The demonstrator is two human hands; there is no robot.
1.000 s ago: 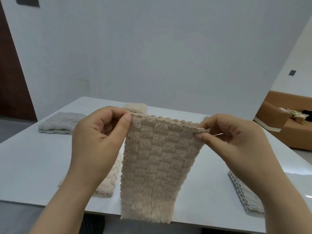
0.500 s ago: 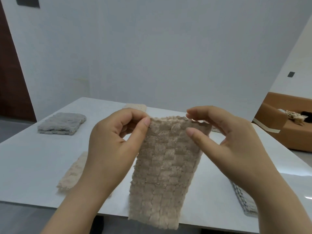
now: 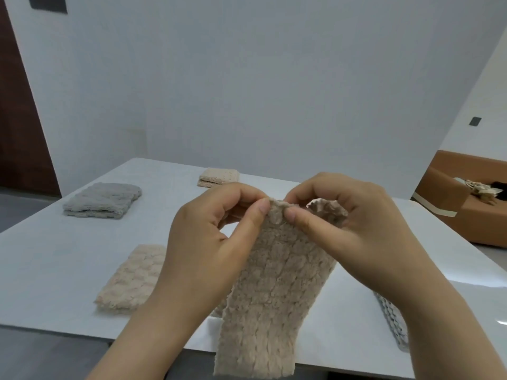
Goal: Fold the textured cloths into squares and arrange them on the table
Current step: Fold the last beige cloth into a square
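Head view: above the table's [image 3: 68,264] near edge, the cloth [image 3: 269,305] hangs as a long strip, its top corners close together. The left hand [image 3: 208,259] and right hand [image 3: 356,234] each pinch that top edge, thumbs forward, knuckles raised. A halving fold seems to be in hand. Next, the cloth likely needs laying flat on the table.

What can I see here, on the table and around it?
held cloth: one, beige, hanging over the table's near edge
near beige cloth: one, beige, near left
far beige cloth: one, beige, folded, far middle
left grey cloth: one, grey, folded, far left
right grey cloth: one, grey, near right, partly hidden
table: one, white, centre
sofa: one, orange-brown, right background
left hand: one, pinches held cloth's top
right hand: one, pinches held cloth's top
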